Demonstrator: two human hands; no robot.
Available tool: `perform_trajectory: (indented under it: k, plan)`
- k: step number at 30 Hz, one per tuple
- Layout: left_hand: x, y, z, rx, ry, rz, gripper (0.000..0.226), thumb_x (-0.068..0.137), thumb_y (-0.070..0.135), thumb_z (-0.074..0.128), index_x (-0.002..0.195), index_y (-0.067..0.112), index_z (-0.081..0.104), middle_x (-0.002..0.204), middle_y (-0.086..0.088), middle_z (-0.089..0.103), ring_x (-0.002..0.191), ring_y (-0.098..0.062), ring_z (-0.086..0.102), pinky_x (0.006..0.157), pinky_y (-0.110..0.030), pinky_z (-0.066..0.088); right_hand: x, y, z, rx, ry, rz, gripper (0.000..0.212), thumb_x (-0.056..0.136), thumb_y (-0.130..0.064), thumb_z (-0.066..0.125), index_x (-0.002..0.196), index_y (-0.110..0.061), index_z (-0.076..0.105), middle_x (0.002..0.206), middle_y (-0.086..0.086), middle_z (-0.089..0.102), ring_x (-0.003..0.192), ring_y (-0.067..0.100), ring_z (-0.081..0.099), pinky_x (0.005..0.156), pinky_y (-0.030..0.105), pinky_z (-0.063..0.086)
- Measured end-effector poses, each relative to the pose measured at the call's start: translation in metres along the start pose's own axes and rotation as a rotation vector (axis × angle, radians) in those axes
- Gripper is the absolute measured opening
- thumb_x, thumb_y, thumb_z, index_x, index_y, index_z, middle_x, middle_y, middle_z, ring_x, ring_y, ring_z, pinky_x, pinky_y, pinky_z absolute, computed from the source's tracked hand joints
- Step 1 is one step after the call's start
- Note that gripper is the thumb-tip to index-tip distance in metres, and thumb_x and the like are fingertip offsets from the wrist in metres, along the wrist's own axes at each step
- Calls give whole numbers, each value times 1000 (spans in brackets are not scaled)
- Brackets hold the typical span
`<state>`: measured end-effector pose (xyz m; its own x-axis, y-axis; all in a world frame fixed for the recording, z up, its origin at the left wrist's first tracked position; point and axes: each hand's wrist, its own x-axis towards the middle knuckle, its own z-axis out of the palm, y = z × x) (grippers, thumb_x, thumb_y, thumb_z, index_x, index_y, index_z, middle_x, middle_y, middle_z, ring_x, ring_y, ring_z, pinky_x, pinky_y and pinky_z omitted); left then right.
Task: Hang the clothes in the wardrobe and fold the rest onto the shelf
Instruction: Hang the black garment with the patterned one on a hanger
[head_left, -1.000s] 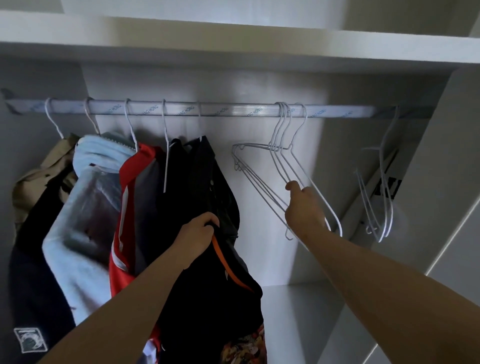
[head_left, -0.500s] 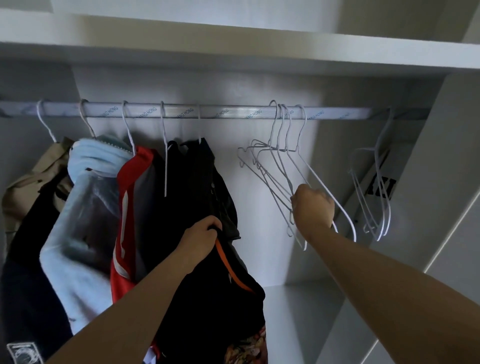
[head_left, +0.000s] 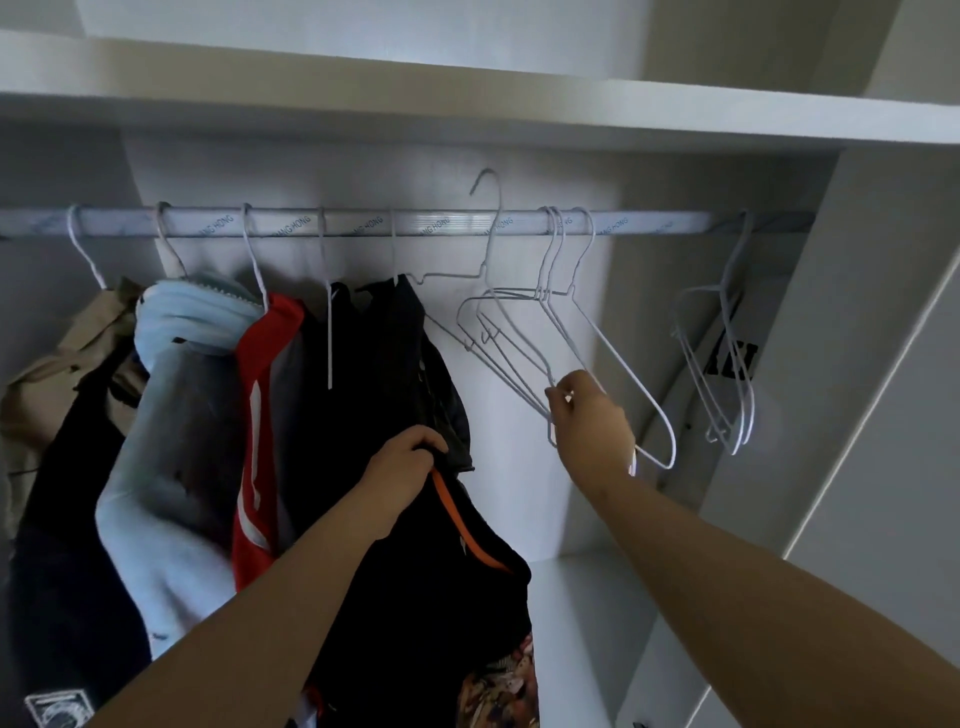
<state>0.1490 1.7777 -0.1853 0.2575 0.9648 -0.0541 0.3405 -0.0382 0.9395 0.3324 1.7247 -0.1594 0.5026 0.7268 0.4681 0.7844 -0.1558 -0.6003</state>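
My right hand (head_left: 587, 415) pinches the lower end of a white wire hanger (head_left: 491, 249), whose hook stands free just above the metal rail (head_left: 415, 221). A few more empty hangers (head_left: 597, 332) hang on the rail beside it, touching my fingers. My left hand (head_left: 400, 462) grips the top edge of a black garment with orange trim (head_left: 441, 561), which hangs down from my fist below the rail. To the left, a beige jacket (head_left: 52, 364), a light blue hoodie (head_left: 171, 415), a red and grey top (head_left: 260, 364) and a black piece (head_left: 374, 364) hang on hangers.
Another bunch of empty hangers (head_left: 727, 364) hangs at the rail's far right, close to the wardrobe's side panel (head_left: 857, 415). A white shelf (head_left: 467, 98) runs just above the rail. Below lies the white wardrobe floor (head_left: 582, 613).
My right hand closed on one hanger from the bunch and lifted it, so its hook has come off the rail and moved left. My left hand keeps its hold on the black garment.
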Motion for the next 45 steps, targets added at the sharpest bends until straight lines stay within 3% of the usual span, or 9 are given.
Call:
perform_trajectory:
  k: [10, 19, 23, 26, 31, 34, 37, 42, 45]
  plan:
    - [-49, 18, 40, -248, -53, -151, 32, 88, -5, 39, 102, 11, 63, 95, -11, 57, 81, -21, 55, 67, -26, 50, -90, 54, -39, 180, 28, 103, 13, 92, -29, 55, 83, -20, 53, 57, -9, 50, 59, 15, 50, 52, 24, 33]
    - [-148, 41, 113, -592, -168, -292, 26, 90, 5, 46, 106, 18, 62, 98, -12, 56, 92, -27, 54, 94, -39, 45, -184, 99, -146, 362, -61, 101, 18, 89, -20, 61, 71, -21, 56, 59, -9, 57, 58, -3, 54, 53, 9, 38]
    - [-199, 45, 128, -665, -171, -270, 24, 87, 4, 47, 82, 15, 67, 75, -10, 56, 72, -23, 55, 81, -35, 48, -228, 120, -192, 313, -216, 135, 29, 89, -19, 61, 67, -34, 50, 53, -11, 51, 50, -1, 47, 51, 14, 36]
    - [-235, 46, 139, -506, -157, -223, 26, 84, 2, 46, 68, 14, 62, 76, -10, 55, 73, -25, 54, 84, -38, 49, -256, 128, -214, 278, -424, 295, 10, 89, -16, 60, 89, -23, 52, 67, -3, 53, 51, 4, 48, 47, 13, 37]
    - [-276, 42, 159, -127, -106, -10, 35, 83, -8, 39, 57, 13, 48, 63, -4, 46, 62, -17, 45, 63, -29, 40, -283, 99, -222, 499, -603, 328, 50, 81, -3, 66, 122, -16, 40, 75, 0, 57, 62, 10, 54, 62, 14, 45]
    - [-292, 42, 157, -50, -106, -6, 28, 83, -1, 41, 65, 15, 55, 76, -10, 57, 79, -26, 54, 81, -39, 47, -292, 82, -227, 690, -529, 282, 41, 82, -6, 68, 113, -25, 48, 80, -1, 59, 67, 12, 61, 76, 22, 54]
    - [-305, 45, 150, 11, -130, 41, 26, 82, 0, 40, 73, 13, 60, 89, -15, 61, 89, -30, 57, 88, -39, 47, -292, 66, -229, 945, -383, 331, 30, 82, -8, 68, 99, -28, 54, 65, 2, 55, 54, 10, 54, 55, 22, 51]
    - [-317, 42, 134, 33, -145, 45, 39, 84, -9, 32, 73, 13, 62, 87, -12, 61, 76, -22, 56, 70, -25, 48, -288, 58, -233, 892, -172, 239, 14, 87, -19, 64, 77, -28, 67, 43, -18, 47, 39, -2, 40, 40, 10, 33]
    - [-314, 38, 119, 30, -12, -24, 34, 89, -4, 32, 97, 7, 63, 94, -14, 57, 81, -23, 53, 73, -29, 47, -289, 66, -241, 980, -174, 281, 11, 88, -21, 62, 79, -20, 67, 39, -17, 41, 33, -1, 37, 36, 8, 28]
